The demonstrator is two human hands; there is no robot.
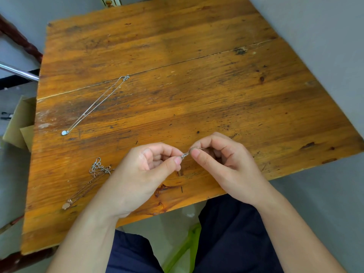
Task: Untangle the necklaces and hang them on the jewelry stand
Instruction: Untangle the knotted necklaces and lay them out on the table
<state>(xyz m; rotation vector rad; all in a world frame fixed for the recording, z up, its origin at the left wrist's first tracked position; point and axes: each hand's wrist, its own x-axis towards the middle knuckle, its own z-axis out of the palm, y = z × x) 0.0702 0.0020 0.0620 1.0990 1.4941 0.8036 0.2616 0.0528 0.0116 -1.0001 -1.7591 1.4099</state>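
Both hands hover over the near edge of the wooden table (197, 66). My left hand (149, 170) and my right hand (220, 160) each pinch a thin silver chain (187, 153), a short knotted stretch showing between thumbs and forefingers. A silver necklace (96, 105) with a round pale pendant lies stretched out straight at the left of the table. A tangled heap of silver and rose-gold chains (98, 168) with a pinkish pendant lies at the near left, beside my left wrist. No jewelry stand is in view.
A cardboard box (19, 123) sits on the floor left of the table. A metal tube (17, 70) and a dark wooden rail (19, 39) run past the table's far-left corner. My dark-trousered legs and something green (183, 251) lie below the near edge.
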